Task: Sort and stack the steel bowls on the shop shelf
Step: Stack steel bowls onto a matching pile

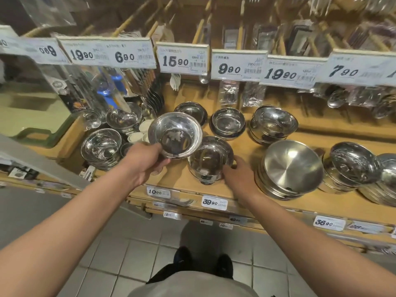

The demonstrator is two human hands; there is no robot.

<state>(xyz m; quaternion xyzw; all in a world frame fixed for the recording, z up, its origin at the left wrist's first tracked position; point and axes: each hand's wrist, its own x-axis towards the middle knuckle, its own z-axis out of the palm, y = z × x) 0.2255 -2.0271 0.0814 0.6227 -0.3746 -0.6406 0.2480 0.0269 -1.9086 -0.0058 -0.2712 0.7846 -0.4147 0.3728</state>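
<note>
A wooden shop shelf (242,146) runs across the view, with white price tags (183,58) hanging in a row above it. On its right part sits the broadest stack of steel bowls (291,168), with another stack (351,166) further right, tilted. Behind stand three smaller stacks (274,124), (228,123) and (190,111), and at the left one more stack (100,146).

Near the front edge, between the hands, stands a short stack of small bowls (211,159). The right hand (240,174) rests against its right side, fingers curved round the outer wall just beside the rim.

The left hand (147,161) holds a single small bowl (175,135) lifted off the shelf, thumb on the near rim and fingers beneath, the bowl tipped toward the camera. This bowl hangs just left of and above the short stack, its edge overlapping the stack's rim in view.
</note>
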